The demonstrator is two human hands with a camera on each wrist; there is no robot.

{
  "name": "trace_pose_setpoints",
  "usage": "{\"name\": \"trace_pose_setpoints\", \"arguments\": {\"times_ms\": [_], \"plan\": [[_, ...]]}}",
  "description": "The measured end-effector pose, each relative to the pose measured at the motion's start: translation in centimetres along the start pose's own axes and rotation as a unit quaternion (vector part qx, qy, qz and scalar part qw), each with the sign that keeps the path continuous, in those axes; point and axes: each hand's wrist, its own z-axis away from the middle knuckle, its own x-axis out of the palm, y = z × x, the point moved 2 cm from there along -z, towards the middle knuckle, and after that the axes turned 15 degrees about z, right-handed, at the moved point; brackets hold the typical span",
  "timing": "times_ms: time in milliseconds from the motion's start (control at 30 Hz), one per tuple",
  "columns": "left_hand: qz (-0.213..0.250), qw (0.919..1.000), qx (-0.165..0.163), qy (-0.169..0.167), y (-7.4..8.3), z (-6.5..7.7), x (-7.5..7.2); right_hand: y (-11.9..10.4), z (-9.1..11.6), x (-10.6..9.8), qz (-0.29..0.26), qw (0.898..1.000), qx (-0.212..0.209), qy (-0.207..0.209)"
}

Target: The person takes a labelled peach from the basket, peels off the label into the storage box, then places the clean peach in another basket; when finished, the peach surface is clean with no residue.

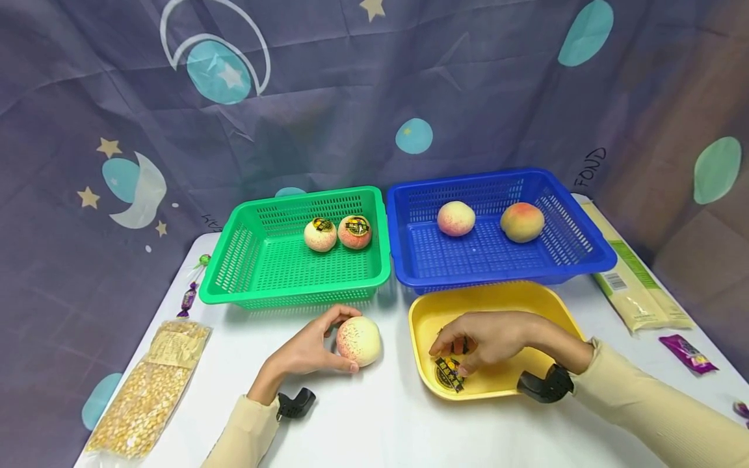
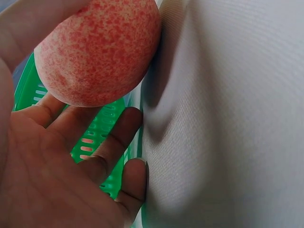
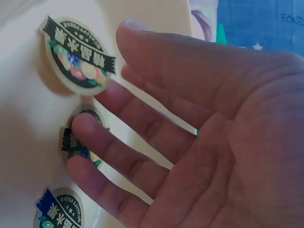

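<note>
The person's left hand [image 1: 309, 349] held a pale, red-speckled peach [image 1: 360, 341] on the table [image 1: 357, 419] in front of the green basket [image 1: 292, 296], thumb and fingers curved about its side. The right hand [image 1: 491, 335] was down in the yellow tray [image 1: 497, 292], its fingers [image 3: 128, 156] loosely bent and parted, gripping nothing; they were close to the black fruit stickers [image 1: 449, 375], though contact could not be told. Two stickered peaches [image 1: 320, 236] sat in the green basket, two more peaches [image 1: 456, 219] in the blue basket [image 1: 509, 273].
</note>
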Motion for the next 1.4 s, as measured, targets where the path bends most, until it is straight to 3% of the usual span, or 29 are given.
{"name": "trace_pose_setpoints", "arguments": {"times_ms": [367, 467, 600, 700, 767, 833, 933, 1000, 1033, 1133, 1233, 1400], "plan": [[-0.004, 1.0, 0.0, 0.002, 0.1, 0.0, -0.1, -0.1, 1.1, -1.1, 0.006, 1.0, 0.0, 0.028], [-0.003, 1.0, 0.007, 0.003, 0.1, 0.1, 0.0, -0.1, 2.2, -2.1, -0.004, 0.998, -0.007, 0.061], [-0.009, 0.9999, 0.004, 0.009, 0.1, 0.4, 0.1, 0.3, 4.3, -3.8, -0.001, 0.989, -0.025, 0.143], [-0.016, 0.9998, 0.002, 0.012, 0.4, 0.7, 0.1, 1.2, 6.3, -5.1, 0.022, 0.974, 0.008, 0.227], [-0.021, 0.9997, 0.003, 0.012, 0.8, 0.9, 0.2, 2.0, 7.8, -5.8, 0.051, 0.956, 0.053, 0.285], [-0.022, 0.9997, 0.009, 0.006, 1.5, 1.1, 0.1, 3.1, 9.1, -6.4, 0.08, 0.929, 0.11, 0.343], [-0.02, 0.9995, 0.022, -0.004, 2.7, 1.5, 0.0, 5.0, 11.1, -7.0, 0.124, 0.882, 0.189, 0.415], [-0.018, 0.9991, 0.035, -0.014, 3.7, 1.7, -0.2, 6.5, 12.2, -7.2, 0.144, 0.854, 0.231, 0.443], [-0.017, 0.9988, 0.042, -0.019, 4.2, 1.8, -0.4, 7.2, 12.6, -7.2, 0.15, 0.845, 0.252, 0.447], [-0.012, 0.9971, 0.067, -0.034, 5.8, 1.8, -0.8, 9.4, 13.5, -6.8, 0.163, 0.837, 0.302, 0.427], [0.0, 0.9953, 0.086, -0.045, 7.5, 1.4, -1.2, 11.0, 14.0, -5.9, 0.157, 0.84, 0.339, 0.394], [0.008, 0.9942, 0.099, -0.041, 9.9, -0.3, -1.7, 12.5, 14.3, -4.8, 0.142, 0.847, 0.356, 0.369]]}}
